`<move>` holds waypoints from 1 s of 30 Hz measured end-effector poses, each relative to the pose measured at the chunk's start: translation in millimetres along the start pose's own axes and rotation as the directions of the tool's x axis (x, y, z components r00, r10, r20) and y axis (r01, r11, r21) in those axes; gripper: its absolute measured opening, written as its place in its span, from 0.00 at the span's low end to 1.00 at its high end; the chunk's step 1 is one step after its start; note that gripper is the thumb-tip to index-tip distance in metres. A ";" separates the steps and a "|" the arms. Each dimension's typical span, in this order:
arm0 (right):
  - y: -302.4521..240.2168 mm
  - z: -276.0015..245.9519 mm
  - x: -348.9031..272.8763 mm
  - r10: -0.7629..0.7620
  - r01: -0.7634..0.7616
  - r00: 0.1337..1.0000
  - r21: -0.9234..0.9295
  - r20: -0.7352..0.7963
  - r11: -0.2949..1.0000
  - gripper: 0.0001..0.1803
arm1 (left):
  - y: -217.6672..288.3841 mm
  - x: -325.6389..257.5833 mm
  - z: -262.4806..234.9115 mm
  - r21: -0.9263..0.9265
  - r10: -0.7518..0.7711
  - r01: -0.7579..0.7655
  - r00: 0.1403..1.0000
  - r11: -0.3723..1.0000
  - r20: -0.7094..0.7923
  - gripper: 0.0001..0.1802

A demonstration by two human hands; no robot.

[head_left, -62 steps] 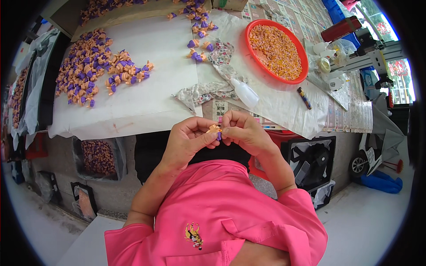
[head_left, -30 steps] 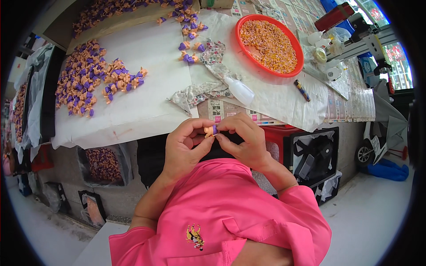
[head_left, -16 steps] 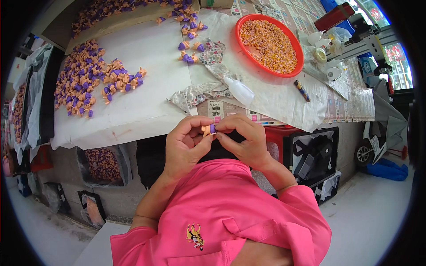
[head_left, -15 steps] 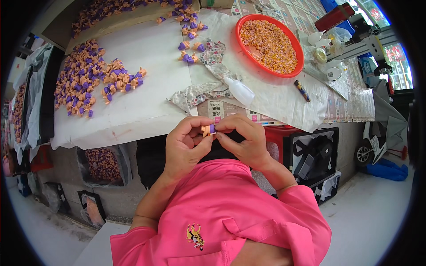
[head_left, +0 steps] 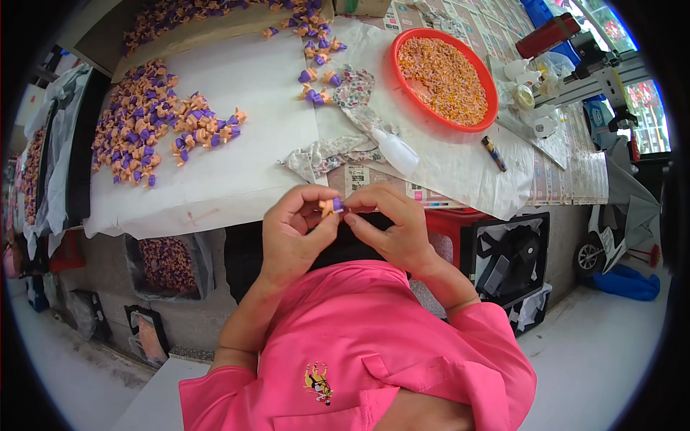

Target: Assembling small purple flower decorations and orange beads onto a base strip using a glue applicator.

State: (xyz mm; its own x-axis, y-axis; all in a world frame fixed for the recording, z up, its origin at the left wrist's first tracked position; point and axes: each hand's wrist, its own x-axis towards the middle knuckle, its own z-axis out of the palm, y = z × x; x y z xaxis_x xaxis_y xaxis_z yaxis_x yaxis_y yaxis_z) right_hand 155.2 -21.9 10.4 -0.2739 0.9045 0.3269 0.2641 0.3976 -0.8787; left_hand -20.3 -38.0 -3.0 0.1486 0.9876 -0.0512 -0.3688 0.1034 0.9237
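Observation:
My left hand [head_left: 293,233] pinches a small peach-and-purple plastic figure piece [head_left: 329,206] between thumb and fingertips, just off the table's front edge. Close against its purple end, my right hand [head_left: 397,224] has thumb and forefinger nearly together. Whatever may be between those fingertips is too small to make out. Many like pieces lie in a loose heap [head_left: 136,133] on the white sheet at the left, and several more are scattered at the far middle.
A red round tray [head_left: 494,108] of tiny orange and pink parts stands at the far right. Nearer are a white squeeze bottle [head_left: 397,152], a crumpled floral cloth [head_left: 316,156] and a dark patterned tube [head_left: 494,154]. Below the table sits an open black case [head_left: 543,248].
The figure piece has shifted slightly left with my left hand and turned a little. My right fingertips have drawn slightly away from its purple end. The view has shifted a little.

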 end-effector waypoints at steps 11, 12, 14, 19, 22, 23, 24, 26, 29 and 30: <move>-6.4 -36.4 7.6 0.037 -0.057 0.990 -0.140 -0.138 0.989 0.08 | 44.1 66.3 -96.2 0.964 0.627 -0.255 0.764 0.080 0.150 0.15; -2.5 -40.5 8.1 0.021 -0.046 0.987 -0.159 -0.157 0.986 0.08 | 45.1 68.6 -96.9 0.960 0.623 -0.239 0.776 0.143 0.100 0.15; 3.8 -48.8 11.8 0.006 -0.040 0.984 -0.186 -0.179 0.982 0.09 | 49.0 72.5 -94.1 0.971 0.654 -0.225 0.747 0.076 0.122 0.15; 23.0 -67.0 27.9 -0.150 0.004 0.946 -0.452 -0.288 0.892 0.11 | 56.6 95.8 -66.4 0.953 0.693 -0.303 0.693 0.027 0.201 0.15; 31.6 -69.5 37.9 -0.142 -0.020 0.953 -0.521 -0.269 0.853 0.13 | 54.9 120.1 -41.6 0.883 0.575 -0.372 0.804 0.288 0.151 0.11; 31.3 -69.0 39.0 -0.145 -0.019 0.952 -0.524 -0.270 0.852 0.13 | 53.2 130.2 -36.9 0.881 0.578 -0.375 0.802 0.288 0.153 0.11; 30.6 -68.1 40.0 -0.102 -0.048 0.965 -0.542 -0.243 0.839 0.14 | 48.6 141.0 -34.5 0.892 0.547 -0.343 0.826 0.294 0.137 0.11; 30.1 -66.2 41.0 -0.061 -0.072 0.975 -0.562 -0.215 0.824 0.16 | 37.9 158.6 -34.8 0.903 0.519 -0.310 0.847 0.298 0.119 0.11; 28.5 -65.8 35.5 0.047 -0.144 0.979 -0.519 -0.196 0.842 0.19 | 29.8 167.5 -30.7 0.912 0.566 -0.410 0.759 0.029 0.323 0.10; 28.2 -66.2 34.2 0.059 -0.151 0.981 -0.527 -0.187 0.836 0.20 | 29.1 165.0 -28.9 0.905 0.500 -0.414 0.808 0.102 0.313 0.10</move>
State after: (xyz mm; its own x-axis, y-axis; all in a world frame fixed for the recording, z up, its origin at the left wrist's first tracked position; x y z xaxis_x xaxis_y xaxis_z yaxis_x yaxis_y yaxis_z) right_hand 214.5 30.5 19.8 -0.0800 0.9392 0.3341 0.7494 0.2776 -0.6011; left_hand -33.0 131.4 4.4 0.2227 0.8122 0.5392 0.7310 -0.5051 0.4589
